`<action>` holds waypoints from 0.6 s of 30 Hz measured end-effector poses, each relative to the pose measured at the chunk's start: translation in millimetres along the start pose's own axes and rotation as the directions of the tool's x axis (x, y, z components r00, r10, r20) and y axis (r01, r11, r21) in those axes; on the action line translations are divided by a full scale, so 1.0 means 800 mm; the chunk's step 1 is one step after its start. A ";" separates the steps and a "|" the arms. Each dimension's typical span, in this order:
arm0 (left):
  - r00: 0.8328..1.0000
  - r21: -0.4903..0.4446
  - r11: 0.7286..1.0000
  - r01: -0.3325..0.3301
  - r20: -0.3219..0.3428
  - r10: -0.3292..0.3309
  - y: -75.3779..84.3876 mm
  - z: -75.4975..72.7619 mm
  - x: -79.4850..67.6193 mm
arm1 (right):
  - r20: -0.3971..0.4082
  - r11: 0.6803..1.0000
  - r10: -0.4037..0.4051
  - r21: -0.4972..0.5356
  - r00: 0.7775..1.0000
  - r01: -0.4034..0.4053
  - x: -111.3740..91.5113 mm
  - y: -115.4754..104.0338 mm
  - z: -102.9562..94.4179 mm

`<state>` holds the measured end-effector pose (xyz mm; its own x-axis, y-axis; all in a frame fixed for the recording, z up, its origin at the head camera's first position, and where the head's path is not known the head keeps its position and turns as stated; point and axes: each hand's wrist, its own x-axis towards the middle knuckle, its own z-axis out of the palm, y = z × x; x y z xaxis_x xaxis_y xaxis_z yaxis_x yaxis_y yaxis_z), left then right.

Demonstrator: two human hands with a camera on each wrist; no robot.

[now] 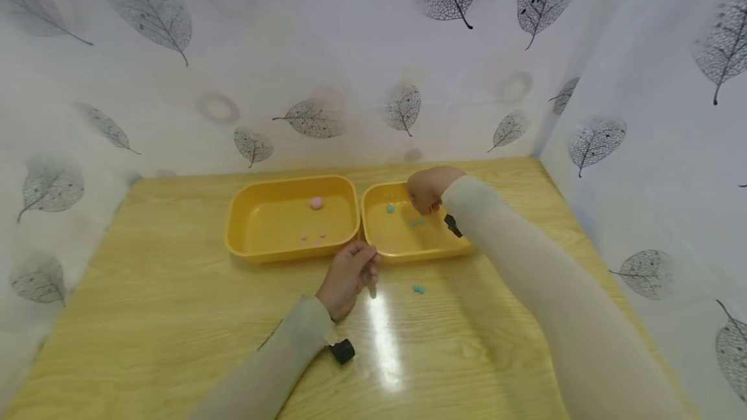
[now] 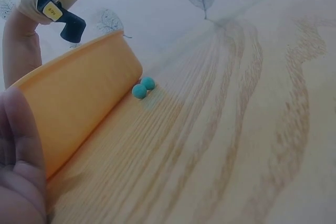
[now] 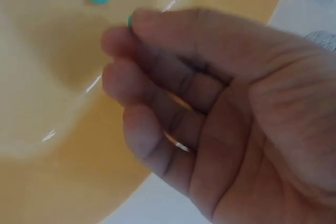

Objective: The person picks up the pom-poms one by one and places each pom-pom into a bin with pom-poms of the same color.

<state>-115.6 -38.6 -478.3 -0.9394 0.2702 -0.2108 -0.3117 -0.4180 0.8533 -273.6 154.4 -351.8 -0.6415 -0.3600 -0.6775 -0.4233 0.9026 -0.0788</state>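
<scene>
My right hand reaches into the right yellow tray. In the right wrist view, its thumb and index finger pinch a small teal ball, mostly hidden by the fingertips; the other fingers curl loosely. Inside that tray lie a larger teal ball and small teal balls. My left hand rests at this tray's near left corner, its thumb by the rim and its fingers loosely bent against the outer wall. Two teal balls lie together on the table in front of the tray.
A larger yellow tray stands close on the left, holding a pink ball and several small pink balls. Both trays stand on a wood-grain table. A white leaf-print curtain hangs behind and at the sides.
</scene>
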 end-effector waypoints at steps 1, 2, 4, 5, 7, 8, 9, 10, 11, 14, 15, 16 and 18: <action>1.000 0.001 1.000 0.003 -0.001 -0.003 0.000 0.001 0.001 | 0.014 1.000 0.000 -0.006 1.000 0.000 0.000 0.002 0.001; 1.000 0.002 1.000 0.006 0.000 -0.006 -0.001 0.001 0.001 | 0.028 1.000 0.004 -0.012 1.000 -0.003 0.001 0.004 0.001; 1.000 0.009 1.000 0.010 0.001 -0.010 -0.001 0.002 0.002 | 0.041 0.999 0.011 -0.031 0.999 -0.009 0.001 0.007 0.003; 1.000 0.011 1.000 0.012 0.002 -0.012 -0.002 0.002 0.002 | 0.044 0.999 0.009 -0.040 0.999 -0.007 0.001 0.008 0.004; 1.000 0.019 1.000 0.017 0.007 -0.017 0.001 0.003 0.001 | 0.035 0.999 0.003 -0.050 0.999 -0.001 0.000 0.007 0.006; 1.000 0.021 1.000 0.018 0.006 -0.018 0.001 0.003 0.001 | 0.029 0.999 0.005 -0.054 1.000 -0.004 0.000 0.007 0.006; 1.000 0.023 1.000 0.017 0.005 -0.017 0.001 0.004 0.000 | 0.022 0.998 0.006 -0.057 1.000 -0.004 0.000 0.006 0.007; 1.000 0.022 1.000 0.017 0.005 -0.017 0.002 0.004 0.000 | 0.015 0.999 0.003 -0.054 1.000 -0.003 0.000 0.006 0.007; 1.000 0.019 1.000 0.017 0.004 -0.017 0.002 0.004 -0.001 | 0.004 0.999 0.001 -0.046 1.000 -0.001 -0.001 0.005 0.006; 1.000 0.014 1.000 0.010 0.002 -0.010 0.000 0.002 0.000 | -0.041 0.999 -0.033 0.012 0.999 0.034 -0.009 0.004 0.002; 1.000 0.011 1.000 0.008 0.007 -0.008 0.001 0.001 -0.001 | -0.068 0.997 -0.058 0.038 0.996 0.061 -0.013 0.003 0.000; 1.000 0.008 1.000 0.006 0.010 -0.006 0.001 0.001 -0.001 | -0.100 0.994 -0.091 0.059 0.991 0.097 -0.018 0.002 -0.001; 1.000 0.010 1.000 0.000 0.015 0.000 0.002 0.000 -0.001 | -0.183 0.981 -0.165 0.067 0.969 0.180 -0.030 0.000 0.000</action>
<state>-115.0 -39.1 -476.9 -0.9371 0.2835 -0.2038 -0.3104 -0.4093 0.8580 -258.4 162.9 -335.5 -0.6687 -0.5412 -0.5099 -0.4878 0.8368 -0.2485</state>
